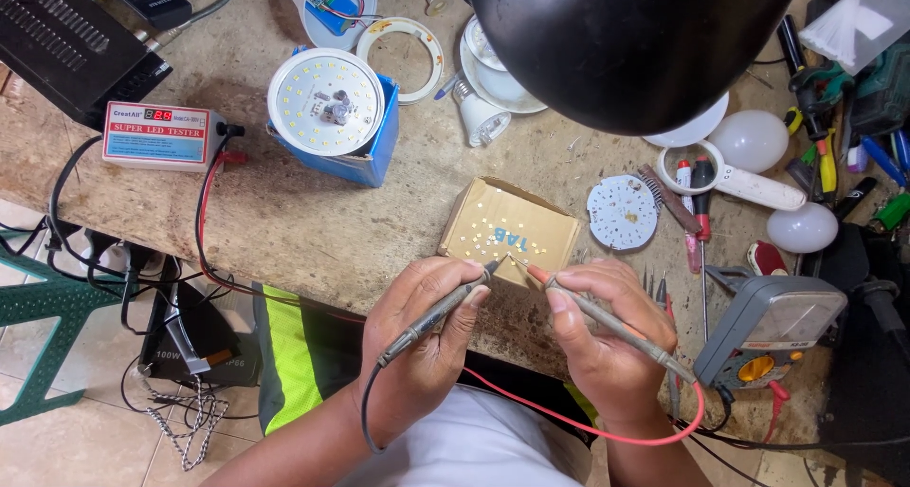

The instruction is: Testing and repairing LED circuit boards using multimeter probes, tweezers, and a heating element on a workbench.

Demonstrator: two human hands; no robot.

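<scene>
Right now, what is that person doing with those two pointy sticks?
A person sits at a cluttered workbench. The left hand holds a black test probe and the right hand holds a red-wired probe. Both tips meet over a small cardboard box with tiny yellow parts on top. A grey meter lies at the right.

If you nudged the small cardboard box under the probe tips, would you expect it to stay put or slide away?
The cardboard box looks thin and light, so it would probably slide easily on the worn bench top. It lies flat, so tipping seems unlikely. The tiny pale chips scattered on top would likely scatter or roll off. Only the two probe tips touch it, held by the left hand and right hand.
</scene>
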